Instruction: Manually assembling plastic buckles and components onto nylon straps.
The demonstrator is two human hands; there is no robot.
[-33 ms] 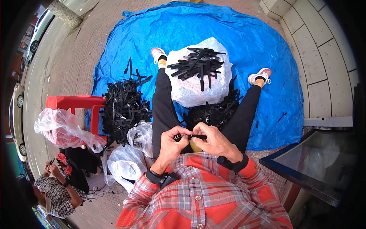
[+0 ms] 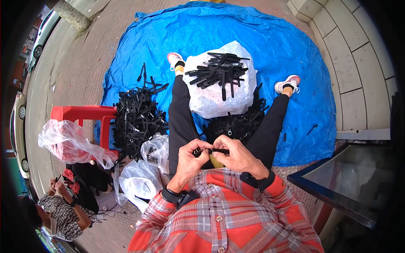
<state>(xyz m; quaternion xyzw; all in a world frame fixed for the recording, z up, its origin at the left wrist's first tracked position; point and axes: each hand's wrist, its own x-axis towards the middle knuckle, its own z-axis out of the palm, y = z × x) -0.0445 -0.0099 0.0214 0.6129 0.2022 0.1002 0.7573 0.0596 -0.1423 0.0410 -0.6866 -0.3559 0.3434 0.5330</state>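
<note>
Close in front of my body, both hands work on one short black strap (image 2: 220,151). My left hand (image 2: 190,161) is closed, pinching the strap's left end, where a small dark fitting shows between thumb and fingers. On the strap's other part, my right hand (image 2: 238,157) is closed too, thumb below and fingers above. The fingers partly hide the join. Beyond them, between my legs, lies a heap of black straps (image 2: 236,125), some with metal-looking clips. A stuffed white plastic bag (image 2: 209,104) stands behind that heap, with a loose stack of black straps (image 2: 221,71) on top.
A larger strap pile (image 2: 137,122) lies left of my leg on the blue tarp (image 2: 219,29). Beside it are a red stool (image 2: 84,111) and clear plastic bags (image 2: 141,179). Another person (image 2: 69,211) sits at far left. A dark-framed glass panel (image 2: 346,177) stands at right.
</note>
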